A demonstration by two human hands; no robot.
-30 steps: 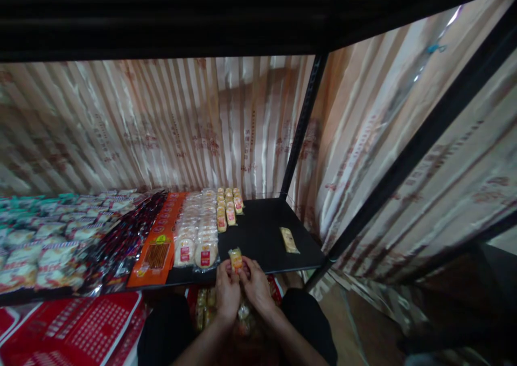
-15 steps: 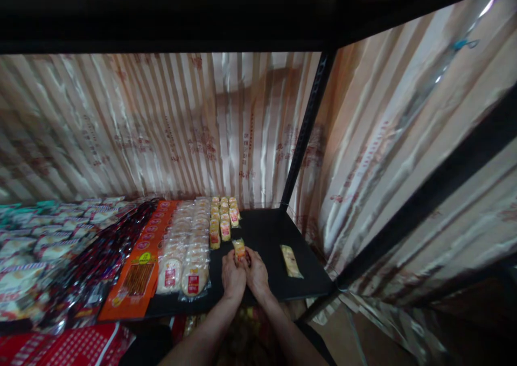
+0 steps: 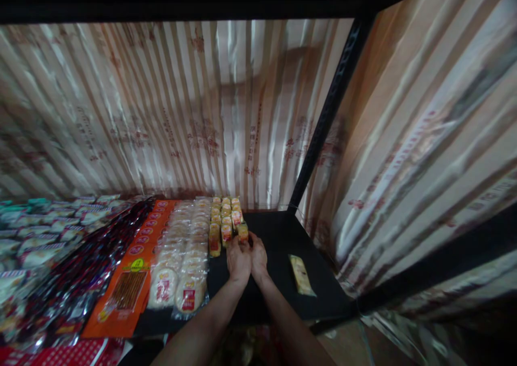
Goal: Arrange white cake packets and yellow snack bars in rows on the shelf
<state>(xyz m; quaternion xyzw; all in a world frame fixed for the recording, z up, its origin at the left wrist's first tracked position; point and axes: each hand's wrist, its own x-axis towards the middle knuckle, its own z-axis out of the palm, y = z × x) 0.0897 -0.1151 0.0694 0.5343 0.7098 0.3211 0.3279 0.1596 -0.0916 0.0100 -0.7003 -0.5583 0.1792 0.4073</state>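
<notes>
Between the fingertips of my left hand (image 3: 239, 259) and my right hand (image 3: 258, 254) is a small yellow packaged snack cake (image 3: 243, 232). Both hands are closed round its near end, side by side. It touches or nearly touches the front of the right-hand row of similar yellow packs (image 3: 236, 215); which of the two I cannot tell. Two more rows of yellow snack packs (image 3: 215, 239) lie just left of it. Apart from the rows, a single yellow pack (image 3: 302, 275) lies flat on the black shelf (image 3: 274, 231), to the right of my hands.
Left of the yellow packs lie clear-wrapped round crackers (image 3: 189, 288), orange stick-snack packets (image 3: 125, 296), dark shiny packets (image 3: 68, 269) and white packets (image 3: 36, 242). A black upright post (image 3: 329, 113) stands at the back right corner. Printed plastic sheeting (image 3: 226, 113) hangs behind.
My hands have moved forward with the snack cake, bringing it up to the front of the right-hand row. The view has shifted a little. The single pack lies where it was.
</notes>
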